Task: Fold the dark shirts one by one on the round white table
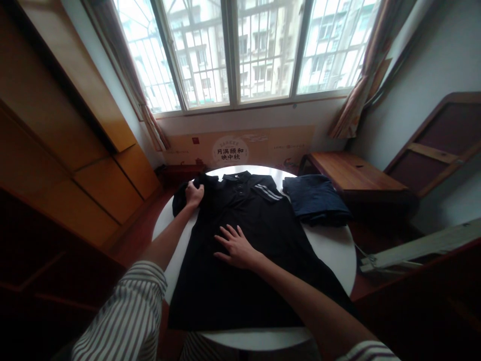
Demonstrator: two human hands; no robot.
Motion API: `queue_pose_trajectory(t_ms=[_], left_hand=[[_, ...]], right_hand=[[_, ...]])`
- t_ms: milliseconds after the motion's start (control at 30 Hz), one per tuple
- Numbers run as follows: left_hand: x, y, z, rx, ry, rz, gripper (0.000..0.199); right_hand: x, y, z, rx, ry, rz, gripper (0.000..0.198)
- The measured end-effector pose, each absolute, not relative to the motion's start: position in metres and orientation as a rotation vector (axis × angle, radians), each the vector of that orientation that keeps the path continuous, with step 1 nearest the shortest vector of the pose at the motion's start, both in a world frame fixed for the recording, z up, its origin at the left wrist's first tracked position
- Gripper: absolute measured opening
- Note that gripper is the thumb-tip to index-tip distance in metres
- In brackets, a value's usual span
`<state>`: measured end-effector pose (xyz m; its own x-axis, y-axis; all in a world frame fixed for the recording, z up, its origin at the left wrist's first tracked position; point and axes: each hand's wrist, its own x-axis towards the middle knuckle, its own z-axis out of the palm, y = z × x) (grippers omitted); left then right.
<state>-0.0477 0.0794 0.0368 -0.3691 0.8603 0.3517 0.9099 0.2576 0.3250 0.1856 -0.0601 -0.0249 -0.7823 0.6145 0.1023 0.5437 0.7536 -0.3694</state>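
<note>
A black polo shirt [263, 260] lies spread over the round white table [334, 250], its collar toward the window. Two pale stripes cross its right-hand sleeve. My left hand [194, 194] is closed on the dark cloth at the shirt's left sleeve. More dark fabric bunches just left of that hand; I cannot tell whether it belongs to the same shirt. Flat on the middle of the shirt rests my right hand [237, 246], fingers spread and holding nothing. Beside the striped sleeve sits a folded navy garment [313, 198].
A wooden side table [356, 172] stands behind the round table at the right. Wooden cabinets [101, 175] line the left side. Across the back are a barred window [265, 50] and a beige printed banner [278, 145]. The shirt's lower right corner reaches the table's edge.
</note>
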Motion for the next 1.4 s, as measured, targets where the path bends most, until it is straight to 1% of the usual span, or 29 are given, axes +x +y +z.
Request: queue_pose_trajectory(t_ms=[67,133,233,300,367,467,500,633,767,833,867,900,967,1000,1033,1200,1300,1400], left_hand=[[-0.067,0.072,0.039,-1.495,-2.352,-0.886,0.046],[-0.077,0.067,0.04,-1.417,-2.2,-0.97,0.049],[-0.071,0.072,0.042,-1.701,-1.987,-0.843,0.042],[-0.061,0.086,0.045,-1.931,-1.928,-0.728,0.035],[-0.053,0.105,0.044,-2.01,-1.992,-0.648,0.033],[-0.053,0.128,0.03,-1.956,-2.242,-0.501,0.052],[-0.056,0.132,0.023,-1.951,-2.294,-0.456,0.053],[-0.069,0.136,-0.011,-1.992,-2.271,-0.456,0.035],[-0.075,0.137,-0.028,-1.982,-2.228,-0.533,0.033],[-0.075,0.138,-0.029,-1.958,-2.211,-0.566,0.035],[-0.075,0.139,-0.028,-1.935,-2.198,-0.589,0.036],[-0.075,0.141,-0.026,-1.908,-2.183,-0.616,0.037],[-0.075,0.146,-0.018,-1.857,-2.157,-0.671,0.037],[-0.075,0.149,-0.014,-1.838,-2.149,-0.692,0.037],[-0.076,0.152,-0.008,-1.825,-2.147,-0.705,0.037],[-0.085,0.166,0.008,-1.847,-2.193,-0.611,0.038],[-0.085,0.167,0.004,-1.926,-2.222,-0.498,0.032],[-0.077,0.161,0.003,-1.935,-2.2,-0.523,0.026]], right_hand=[[0.186,-0.06,-0.025,-0.915,-2.737,0.48,0.072],[0.185,-0.06,-0.026,-0.913,-2.738,0.481,0.072],[0.185,-0.061,-0.026,-0.913,-2.734,0.477,0.072],[0.185,-0.061,-0.026,-0.915,-2.732,0.474,0.071],[0.186,-0.062,-0.026,-0.908,-2.733,0.478,0.072],[0.187,-0.062,-0.024,-0.881,-2.736,0.491,0.076],[0.188,-0.063,-0.023,-0.875,-2.738,0.497,0.078],[0.188,-0.073,-0.018,-0.801,-2.772,0.523,0.082],[0.179,-0.095,-0.018,-0.604,-2.823,0.491,0.087],[0.172,-0.106,-0.02,-0.581,-2.809,0.447,0.088],[0.168,-0.111,-0.02,-0.595,-2.796,0.42,0.082],[0.164,-0.115,-0.021,-0.61,-2.79,0.393,0.07],[0.159,-0.122,-0.021,-0.602,-2.806,0.342,0.04],[0.158,-0.123,-0.021,-0.567,-2.824,0.319,0.029],[0.157,-0.124,-0.02,-0.521,-2.84,0.299,0.023],[0.158,-0.119,-0.02,-0.324,-2.851,0.294,0.017],[0.157,-0.116,-0.025,-0.325,-2.826,0.314,0.016],[0.157,-0.116,-0.028,-0.361,-2.79,0.343,0.02]])
